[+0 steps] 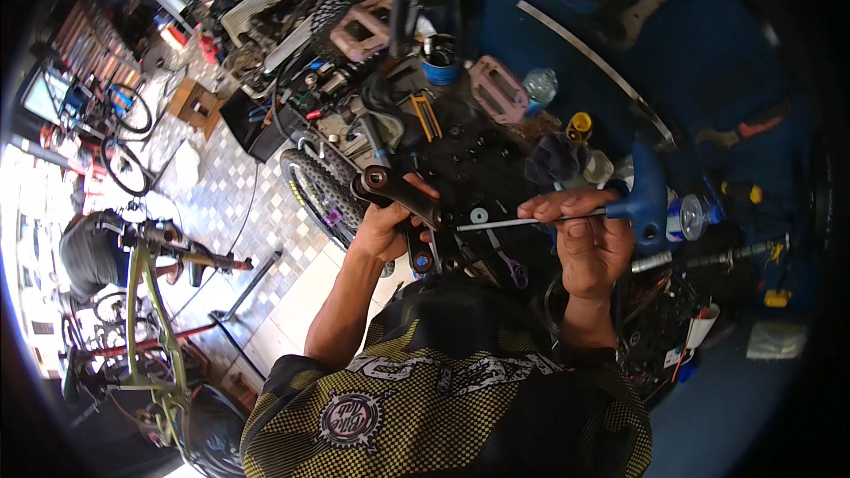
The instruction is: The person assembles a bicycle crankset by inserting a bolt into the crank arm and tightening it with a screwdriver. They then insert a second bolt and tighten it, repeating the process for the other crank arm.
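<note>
My left hand (387,228) is closed around a dark brown bicycle crank arm (403,195), with a round hole at its upper left end. In my right hand (586,243) is a T-handle hex key with a blue handle (651,195). Its thin steel shaft (506,223) points left, and the tip lies close to the lower end of the crank arm. I cannot tell whether it sits inside. Just below my left hand is a dark part with a blue round center (422,261). A purple wrench (516,273) lies between my arms.
Tools and parts crowd the bench, including two pinkish pedals (498,88), a blue tin (440,69) and a yellow hex key set (426,117). A knobby tire (319,186) stands left of my hand. An olive bike frame (142,319) and a crouching person (88,252) are at left.
</note>
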`<state>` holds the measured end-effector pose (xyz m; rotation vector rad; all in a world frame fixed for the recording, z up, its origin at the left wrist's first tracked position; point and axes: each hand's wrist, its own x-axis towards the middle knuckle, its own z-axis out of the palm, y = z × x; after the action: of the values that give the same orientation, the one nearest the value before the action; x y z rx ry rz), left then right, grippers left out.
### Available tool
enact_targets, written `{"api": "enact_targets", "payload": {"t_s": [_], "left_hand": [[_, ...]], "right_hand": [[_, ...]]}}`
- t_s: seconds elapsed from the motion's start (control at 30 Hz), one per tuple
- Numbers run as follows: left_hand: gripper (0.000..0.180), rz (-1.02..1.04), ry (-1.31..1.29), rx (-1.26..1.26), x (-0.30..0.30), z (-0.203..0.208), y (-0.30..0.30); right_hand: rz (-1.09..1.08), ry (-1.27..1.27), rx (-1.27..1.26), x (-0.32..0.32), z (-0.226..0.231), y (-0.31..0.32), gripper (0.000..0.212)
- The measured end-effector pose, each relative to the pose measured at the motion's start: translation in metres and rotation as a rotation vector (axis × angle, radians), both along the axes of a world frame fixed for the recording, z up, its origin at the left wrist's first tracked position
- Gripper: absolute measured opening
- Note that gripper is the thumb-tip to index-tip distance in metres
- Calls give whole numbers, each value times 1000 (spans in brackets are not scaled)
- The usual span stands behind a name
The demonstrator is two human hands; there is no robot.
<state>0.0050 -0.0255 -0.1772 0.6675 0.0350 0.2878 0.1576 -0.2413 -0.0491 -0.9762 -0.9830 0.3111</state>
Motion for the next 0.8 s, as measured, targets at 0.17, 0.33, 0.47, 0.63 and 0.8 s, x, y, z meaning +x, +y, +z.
{"api": "enact_targets", "payload": {"t_s": [0.17,0.33,0.47,0.63,0.8], "left_hand": [[44,77,-5,-7,-20,1,-1],[44,127,10,7,-34,-2,-5],[45,142,18,0,-36,-4,-11],[46,142,-2,-63,-36,-7,-17],[46,159,2,-35,-35,-6,-21]], "right_hand": [[144,-76,11,-1,4,28,13],[267,-105,12,0,1,43,14],[302,-192,-18,11,0,44,11],[231,-93,25,1,-1,46,18],[113,-250,52,3,-2,47,25]]}}
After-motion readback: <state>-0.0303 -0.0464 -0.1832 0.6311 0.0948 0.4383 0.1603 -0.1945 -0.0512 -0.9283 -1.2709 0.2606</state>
